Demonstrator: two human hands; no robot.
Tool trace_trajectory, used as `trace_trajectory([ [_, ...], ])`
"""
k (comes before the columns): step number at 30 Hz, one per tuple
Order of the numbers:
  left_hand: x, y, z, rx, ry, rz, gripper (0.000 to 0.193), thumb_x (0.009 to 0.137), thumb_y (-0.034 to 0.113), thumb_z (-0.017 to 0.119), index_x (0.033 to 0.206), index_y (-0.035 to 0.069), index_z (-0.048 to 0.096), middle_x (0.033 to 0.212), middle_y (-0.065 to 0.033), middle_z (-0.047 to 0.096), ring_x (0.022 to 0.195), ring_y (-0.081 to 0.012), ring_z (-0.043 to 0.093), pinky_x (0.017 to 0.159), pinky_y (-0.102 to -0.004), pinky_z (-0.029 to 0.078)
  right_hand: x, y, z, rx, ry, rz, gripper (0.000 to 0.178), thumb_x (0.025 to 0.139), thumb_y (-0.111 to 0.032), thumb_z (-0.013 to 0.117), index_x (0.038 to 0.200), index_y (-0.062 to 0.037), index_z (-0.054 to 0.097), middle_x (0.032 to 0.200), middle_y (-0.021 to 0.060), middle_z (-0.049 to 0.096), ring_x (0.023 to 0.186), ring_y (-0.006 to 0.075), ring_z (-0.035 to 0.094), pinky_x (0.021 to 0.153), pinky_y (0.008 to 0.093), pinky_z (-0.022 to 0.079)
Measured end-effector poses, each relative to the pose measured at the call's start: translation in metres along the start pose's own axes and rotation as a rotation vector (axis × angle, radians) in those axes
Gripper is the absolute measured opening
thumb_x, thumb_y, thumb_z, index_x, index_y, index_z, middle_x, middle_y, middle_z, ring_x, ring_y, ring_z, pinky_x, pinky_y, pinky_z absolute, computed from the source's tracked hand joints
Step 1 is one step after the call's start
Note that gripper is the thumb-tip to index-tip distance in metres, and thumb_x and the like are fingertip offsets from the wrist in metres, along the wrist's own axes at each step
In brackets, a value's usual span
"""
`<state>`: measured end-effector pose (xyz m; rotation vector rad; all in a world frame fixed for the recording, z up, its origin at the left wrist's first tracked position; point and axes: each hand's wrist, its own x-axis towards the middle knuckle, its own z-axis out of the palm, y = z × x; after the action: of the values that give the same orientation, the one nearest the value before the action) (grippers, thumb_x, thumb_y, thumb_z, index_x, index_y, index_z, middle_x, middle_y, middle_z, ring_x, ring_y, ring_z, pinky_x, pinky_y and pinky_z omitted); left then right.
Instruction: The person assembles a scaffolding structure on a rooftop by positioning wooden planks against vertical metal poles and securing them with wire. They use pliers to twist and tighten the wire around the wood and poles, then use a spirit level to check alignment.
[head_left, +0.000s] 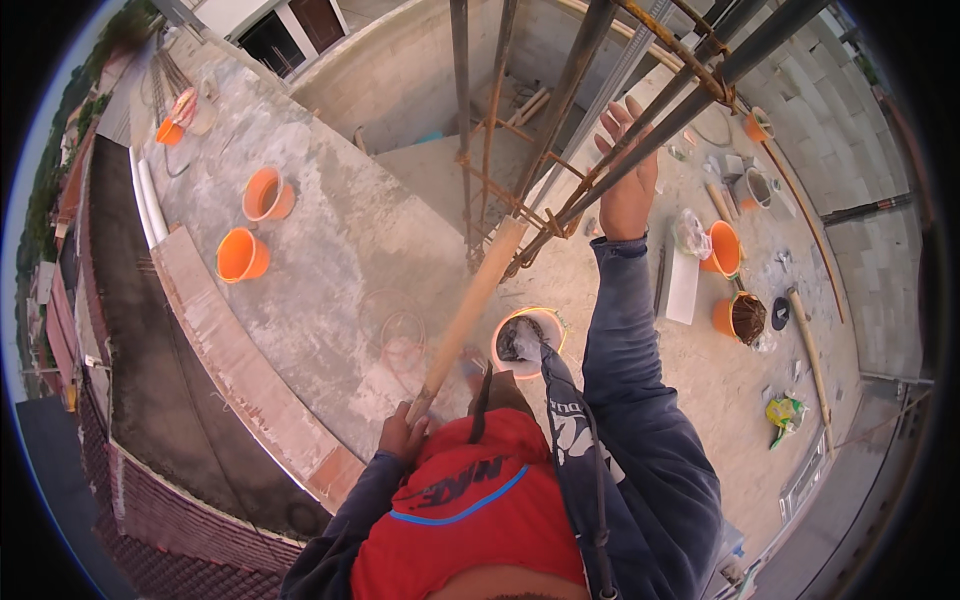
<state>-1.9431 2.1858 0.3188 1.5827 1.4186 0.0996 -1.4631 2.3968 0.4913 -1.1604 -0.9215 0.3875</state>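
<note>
My left hand, low in the picture, is closed round the lower end of a long wooden pole. The pole slants up and away, its far end beside the foot of a column of rusty steel bars tied with thin rods. My right arm reaches forward and up. Its hand is open, fingers stretched out, nearest to the dark bars, which cross in front of part of it. I cannot tell whether the palm touches a bar. A bucket with grey mix stands near my feet.
Orange buckets stand on the concrete to the left. More orange buckets, a white slab and a long pole lie or stand at right. A low ledge borders the left drop; a walled pit lies ahead.
</note>
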Motion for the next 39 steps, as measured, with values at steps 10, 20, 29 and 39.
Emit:
trace_trajectory([
  [10, 0.065, 0.016, 0.002, 0.108, 0.056, 0.148, 0.039, 0.098, 0.038, 0.072, 0.104, 0.003, 0.057, 0.081, -0.0282, 0.07, 0.084, -0.0504, 0.07, 0.069, -0.0565, 0.054, 0.009, 0.007, 0.002, -0.137, 0.083, -0.032, 0.053, 0.113, -0.034, 0.051, 0.157, -0.0054, 0.044, 0.151, 0.0228, 0.053, 0.142, 0.032, 0.051, 0.115, 0.0416, 0.043],
  [20, 0.135, 0.063, -0.006, 0.08, 0.039, 0.324, 0.043, 0.1, 0.04, 0.07, 0.109, -0.001, 0.059, 0.084, -0.0306, 0.07, 0.087, -0.051, 0.069, 0.073, -0.0559, 0.053, 0.011, 0.007, -0.01, -0.051, 0.011, 0.062, 0.057, 0.114, -0.042, 0.046, 0.158, -0.0057, 0.044, 0.149, 0.0223, 0.056, 0.139, 0.0278, 0.054, 0.116, 0.0377, 0.041],
  [29, 0.183, 0.095, -0.001, 0.024, -0.014, 0.3, 0.04, 0.099, 0.038, 0.07, 0.104, 0.0, 0.059, 0.077, -0.027, 0.068, 0.083, -0.0494, 0.07, 0.07, -0.0524, 0.053, 0.013, 0.004, -0.013, -0.088, 0.04, 0.076, 0.058, 0.115, -0.043, 0.043, 0.157, -0.0035, 0.045, 0.149, 0.0214, 0.056, 0.14, 0.0274, 0.052, 0.118, 0.0371, 0.04],
  [39, 0.226, 0.128, 0.02, -0.114, -0.003, 0.403, 0.038, 0.102, 0.036, 0.067, 0.106, -0.001, 0.058, 0.075, -0.0178, 0.071, 0.071, -0.0335, 0.075, 0.066, -0.0428, 0.056, 0.011, 0.014, -0.018, -0.069, 0.077, 0.044, 0.061, 0.114, -0.046, 0.041, 0.161, -0.0058, 0.039, 0.153, 0.0263, 0.051, 0.141, 0.0312, 0.051, 0.118, 0.0404, 0.039],
])
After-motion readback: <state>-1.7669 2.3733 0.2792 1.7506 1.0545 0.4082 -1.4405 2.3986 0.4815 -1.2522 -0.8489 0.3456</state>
